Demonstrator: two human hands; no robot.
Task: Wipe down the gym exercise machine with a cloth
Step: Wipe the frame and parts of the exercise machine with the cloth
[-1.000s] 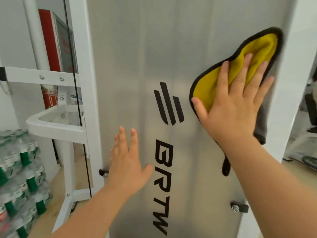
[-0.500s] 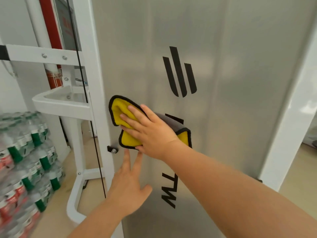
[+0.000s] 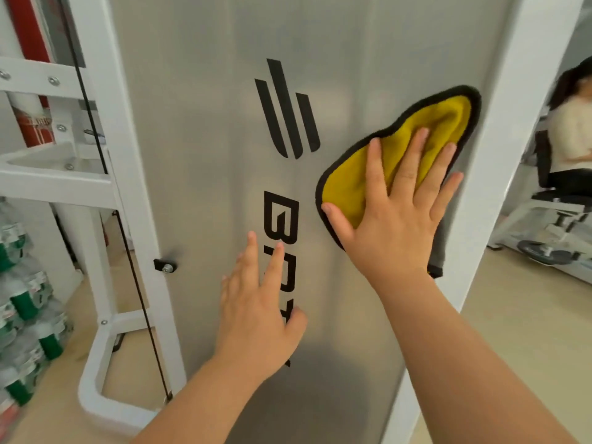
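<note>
The machine's tall brushed-metal panel (image 3: 208,155) with a black logo and lettering fills the middle of the view, framed by white posts. A yellow cloth (image 3: 349,187) with a black edge lies flat on the panel's right side, close to the right white post (image 3: 512,155). My right hand (image 3: 397,213) presses on the cloth with straight, spread fingers. My left hand (image 3: 256,306) rests flat on the panel lower down, over the black lettering, fingers straight and holding nothing.
A white frame (image 3: 105,187) with a thin black cable (image 3: 134,283) stands at the left. Shrink-wrapped packs of green-labelled water bottles (image 3: 22,309) are stacked on the floor at far left. At the right edge a person (image 3: 570,136) sits on another white machine (image 3: 551,232).
My right hand has swept the cloth from the panel's lower left edge across to its right side and higher. My left hand has stayed flat on the panel, shifting slightly right.
</note>
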